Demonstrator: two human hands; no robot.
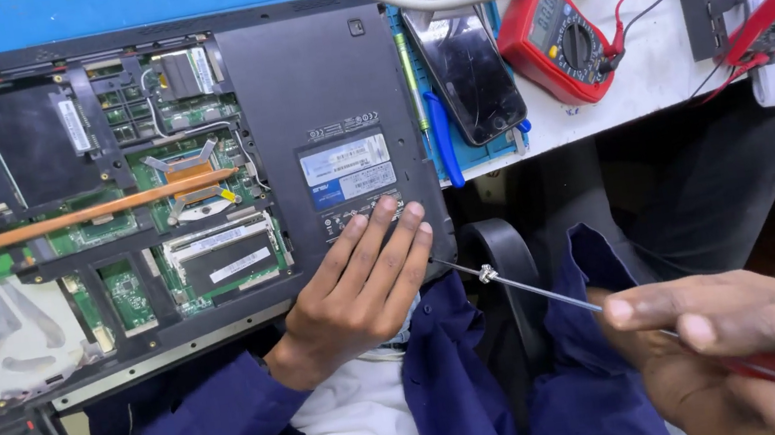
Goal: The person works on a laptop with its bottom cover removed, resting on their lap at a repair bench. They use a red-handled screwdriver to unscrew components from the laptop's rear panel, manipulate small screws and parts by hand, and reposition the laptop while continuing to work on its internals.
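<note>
Laptop: an opened laptop (328, 84) lies bottom-up across the bench edge, its near corner hanging over the person's lap; the dark base panel covers the right part, the left part is uncovered.
Inside: green circuit boards, a copper heat pipe (75, 219) running slantwise, and a memory module (224, 263) in its slot show in the uncovered part.
Left hand: the left hand (362, 287) rests flat on the laptop's near right corner, fingers straight and close together, fingertips beside the label stickers.
Right hand: the right hand (726, 326) pinches a screwdriver (560, 296) between thumb and fingers; its red handle runs back under the palm.
Screwdriver tip: the thin shaft points up-left, the tip at the laptop's corner edge, just beside the left little finger.
Bench: a blue pry tool (444, 144), a dark smartphone (469, 73) and a red multimeter (560, 44) with red leads lie to the right of the laptop.
Clothing: dark blue sleeves over a white shirt.
</note>
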